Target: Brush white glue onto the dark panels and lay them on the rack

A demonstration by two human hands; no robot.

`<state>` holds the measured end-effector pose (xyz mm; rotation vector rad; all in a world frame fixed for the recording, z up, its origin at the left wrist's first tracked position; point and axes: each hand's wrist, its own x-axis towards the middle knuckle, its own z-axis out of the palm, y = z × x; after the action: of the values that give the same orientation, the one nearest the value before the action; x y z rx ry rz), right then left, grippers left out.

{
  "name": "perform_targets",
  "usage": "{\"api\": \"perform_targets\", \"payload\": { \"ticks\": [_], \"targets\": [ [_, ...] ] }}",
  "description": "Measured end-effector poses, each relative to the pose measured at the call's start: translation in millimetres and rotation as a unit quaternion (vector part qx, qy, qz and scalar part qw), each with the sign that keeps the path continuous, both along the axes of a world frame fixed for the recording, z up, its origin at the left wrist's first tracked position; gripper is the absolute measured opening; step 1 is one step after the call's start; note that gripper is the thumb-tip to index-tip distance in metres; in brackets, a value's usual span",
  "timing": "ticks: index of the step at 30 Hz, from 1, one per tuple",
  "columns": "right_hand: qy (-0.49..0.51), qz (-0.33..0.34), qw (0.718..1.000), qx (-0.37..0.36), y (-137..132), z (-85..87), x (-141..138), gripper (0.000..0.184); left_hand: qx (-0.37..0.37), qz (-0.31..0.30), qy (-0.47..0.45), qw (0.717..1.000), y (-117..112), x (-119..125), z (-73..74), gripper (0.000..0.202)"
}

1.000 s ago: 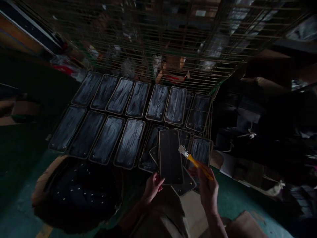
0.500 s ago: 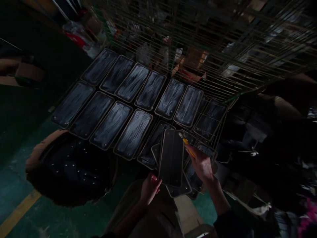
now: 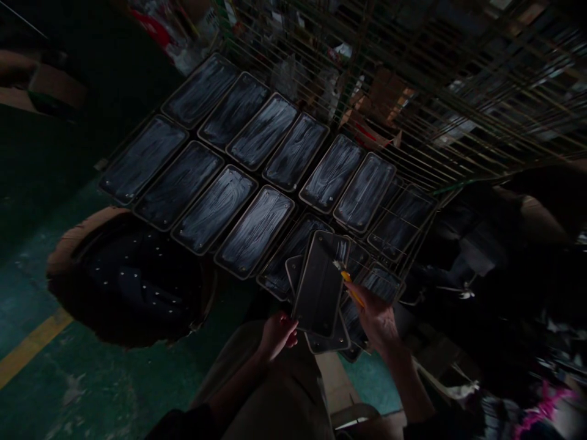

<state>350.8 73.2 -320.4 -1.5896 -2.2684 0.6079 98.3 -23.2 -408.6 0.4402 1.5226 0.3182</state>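
Panel (image 3: 320,287) lies between my left hand (image 3: 277,336), pinching its near corner, and right hand (image 3: 378,316), gripping brush (image 3: 346,277); long axis runs forward, leaning right.

a wire rack (image 3: 418,253) stretches out beyond the person's left hand (image 3: 277,336) and right hand (image 3: 378,313), bearing two rows of dark panels (image 3: 255,231), most streaked whitish. on the green floor (image 3: 132,391), to the left of the left hand, sits a brown carton (image 3: 68,241); farther left runs a yellow stripe (image 3: 34,349).
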Motion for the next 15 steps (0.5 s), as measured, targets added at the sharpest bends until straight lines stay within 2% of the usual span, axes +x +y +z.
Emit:
{"api": "perform_targets", "payload": {
  "ticks": [2,5,9,11,13,15],
  "targets": [
    [0.008,0.006,1.000,-0.003,-7,6.0,1,0.037,0.000,0.009,-0.008,1.000,0,0,0.5,0.033],
    [0.010,-0.012,1.000,0.009,8,8.7,2,0.034,-0.010,0.010,-0.001,1.000,4,1,6.1,0.033],
    [0.005,-0.032,0.999,0.021,47,-3.8,4,0.031,-0.008,0.030,-0.005,1.000,9,2,16.6,0.034],
    [0.002,-0.028,0.999,0.020,55,-12.0,4,0.030,-0.013,0.040,-0.008,0.999,10,2,19.2,0.036],
    [-0.001,-0.022,1.000,0.016,50,-16.4,4,0.030,-0.016,0.045,-0.010,0.999,9,2,18.9,0.036],
    [-0.007,-0.016,1.000,0.002,32,-15.4,4,0.031,-0.013,0.045,-0.010,0.999,8,2,16.9,0.035]
  ]
}}
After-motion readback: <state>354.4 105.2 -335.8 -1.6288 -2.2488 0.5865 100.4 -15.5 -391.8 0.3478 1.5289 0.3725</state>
